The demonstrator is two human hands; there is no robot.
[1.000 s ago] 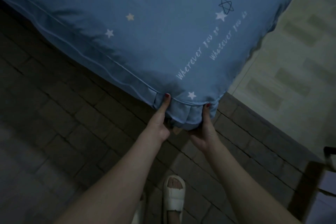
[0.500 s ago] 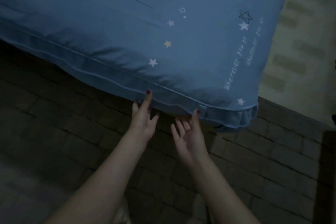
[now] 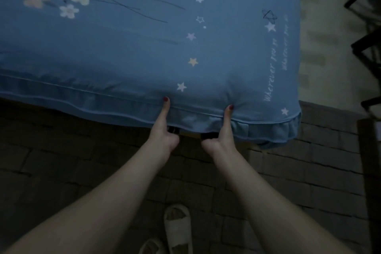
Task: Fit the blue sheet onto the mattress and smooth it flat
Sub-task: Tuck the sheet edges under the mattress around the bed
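The blue sheet [image 3: 144, 57], printed with flowers, stars and white script, covers the mattress across the upper part of the view, and its piped side hangs over the near edge. My left hand [image 3: 164, 130] grips that side hem, thumb on top and fingers hidden beneath. A little to the right, my right hand [image 3: 221, 133] grips the hem the same way, close to the gathered corner [image 3: 276, 130]. The fabric puckers above both thumbs. No bare mattress shows.
Dark brick-pattern floor [image 3: 72, 171] runs below the bed. My pale slippers [image 3: 178, 229] stand at the bottom centre. A light patterned floor [image 3: 325, 47] lies to the right of the bed, with a dark metal frame [image 3: 367, 27] at the far right edge.
Both hands were open below the hem half a second ago; now each grips the sheet's side edge. A second ago they held the corner, which now lies further right.
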